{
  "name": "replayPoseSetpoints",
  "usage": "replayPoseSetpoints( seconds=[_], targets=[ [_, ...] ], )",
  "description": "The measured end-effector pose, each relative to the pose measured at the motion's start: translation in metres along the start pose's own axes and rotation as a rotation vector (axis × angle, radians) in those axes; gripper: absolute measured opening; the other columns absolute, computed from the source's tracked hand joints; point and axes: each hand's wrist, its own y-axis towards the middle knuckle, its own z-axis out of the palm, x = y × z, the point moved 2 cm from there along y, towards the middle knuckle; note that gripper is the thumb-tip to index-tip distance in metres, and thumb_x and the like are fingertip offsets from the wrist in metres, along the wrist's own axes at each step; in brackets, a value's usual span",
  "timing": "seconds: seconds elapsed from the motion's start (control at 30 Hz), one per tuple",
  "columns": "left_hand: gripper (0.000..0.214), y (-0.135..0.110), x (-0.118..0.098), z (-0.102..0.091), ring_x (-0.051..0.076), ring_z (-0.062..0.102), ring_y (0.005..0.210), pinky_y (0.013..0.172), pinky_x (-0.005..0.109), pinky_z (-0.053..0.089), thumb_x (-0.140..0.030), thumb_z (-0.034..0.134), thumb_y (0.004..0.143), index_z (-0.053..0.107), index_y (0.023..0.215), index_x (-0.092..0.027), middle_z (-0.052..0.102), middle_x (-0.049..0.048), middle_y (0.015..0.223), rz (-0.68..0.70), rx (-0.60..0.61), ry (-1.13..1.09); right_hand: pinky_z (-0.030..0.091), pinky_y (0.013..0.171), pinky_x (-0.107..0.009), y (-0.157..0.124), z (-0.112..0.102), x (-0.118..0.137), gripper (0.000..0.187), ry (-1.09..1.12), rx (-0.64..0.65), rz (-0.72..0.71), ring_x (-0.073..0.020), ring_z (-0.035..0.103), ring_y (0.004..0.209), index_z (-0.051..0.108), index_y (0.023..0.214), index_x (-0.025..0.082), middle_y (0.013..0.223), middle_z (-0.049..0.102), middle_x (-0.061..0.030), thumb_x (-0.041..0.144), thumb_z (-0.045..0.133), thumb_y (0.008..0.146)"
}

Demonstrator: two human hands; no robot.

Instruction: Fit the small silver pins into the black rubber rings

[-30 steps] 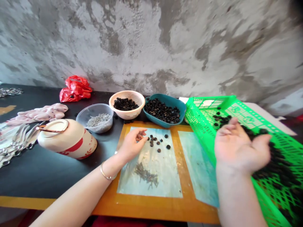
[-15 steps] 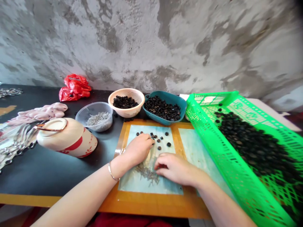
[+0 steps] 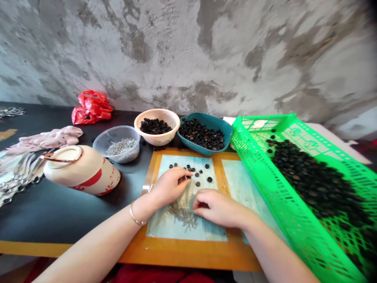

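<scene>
The person's left hand (image 3: 167, 186) is reaching over a pale blue-green plastic sheet (image 3: 209, 232), and its grip is narrow, with the fingertips drawn together just beside a scatter of small black rings (image 3: 196, 173). I cannot tell whether it is holding one. A thin gold bangle (image 3: 136, 219) is sitting on that wrist. The right hand (image 3: 219, 208) is resting curled on the same sheet, its grip narrow and its fingers near a small heap of fine grey metal pins (image 3: 182, 216); whether it holds anything is hidden.

The sheet is lying on an orange board (image 3: 188, 255) on a black bench (image 3: 59, 212). To the right, a bright green plastic mesh basket (image 3: 265, 188) is leaning against the board's edge, carrying a large heap of black rings (image 3: 312, 184). Beyond the board are standing a teal plastic dish (image 3: 206, 152) and a beige bowl (image 3: 157, 140), both filled with rings, and a clear plastic tub (image 3: 101, 147) of grey pins. A cream ceramic jar with red decoration (image 3: 82, 173) is lying on its side, near a pink cloth (image 3: 44, 139) and a red plastic bag (image 3: 90, 110).
</scene>
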Motion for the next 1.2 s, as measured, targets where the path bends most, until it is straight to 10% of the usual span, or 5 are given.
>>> replayPoseSetpoints(
  seconds=[0.37, 1.2],
  targets=[
    [0.016, 0.001, -0.001, 0.004, 0.017, 0.067, 0.075, 0.071, 0.028, 0.053, -0.02, 0.068, 0.072, 0.07, 0.088, -0.016, 0.072, 0.004, 0.082, -0.331, 0.064, -0.356, 0.049, 0.068, -0.024, -0.002, -0.008, -0.01, 0.02, 0.219, -0.12, 0.068, -0.0136, 0.065, 0.073, 0.068, 0.098, 0.021, 0.083, 0.07, 0.0006, 0.016, 0.06, 0.081],
    [0.017, -0.001, -0.002, 0.005, 0.016, 0.066, 0.075, 0.069, 0.027, 0.053, -0.022, 0.067, 0.073, 0.071, 0.09, -0.017, 0.072, 0.0035, 0.084, -0.312, 0.094, -0.299, 0.043, 0.062, -0.025, 0.008, -0.008, -0.017, 0.006, 0.271, -0.221, 0.187, -0.014, 0.061, 0.067, 0.07, 0.074, 0.019, 0.071, 0.07, 0.0007, 0.023, 0.069, 0.077]
  ],
)
